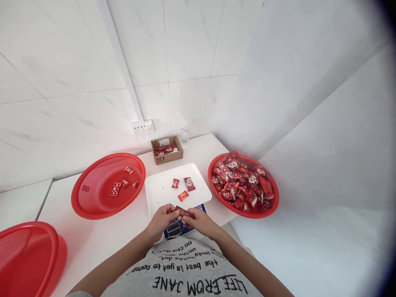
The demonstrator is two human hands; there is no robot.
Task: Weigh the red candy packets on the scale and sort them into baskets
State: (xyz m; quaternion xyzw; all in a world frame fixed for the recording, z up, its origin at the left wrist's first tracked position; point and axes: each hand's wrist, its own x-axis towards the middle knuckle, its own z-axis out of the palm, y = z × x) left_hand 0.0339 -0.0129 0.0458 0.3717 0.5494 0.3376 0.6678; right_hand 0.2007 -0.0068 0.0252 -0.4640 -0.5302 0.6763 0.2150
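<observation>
Above the front edge of the white tray [154,187], both hands hold one dark red packet [183,212] between them. My left hand [161,222] pinches its left end, and a bit of red wrapper shows by those fingers. My right hand [200,222] grips the right end, with the thumb on top. Lying on the tray are a dark red packet [189,184], a small wrapped candy [175,183] and a bright red wrapped candy [183,196]. A blue scale [173,230] with dark display windows sits under the tray, partly hidden by the hands.
Red wrapped packets heap up in a red basket [213,187] on the right. On the left, another red basket [93,208] holds several candies, and a third basket [55,247] is cut off by the frame. A cardboard box [169,157] and a clear jar [184,135] stand behind.
</observation>
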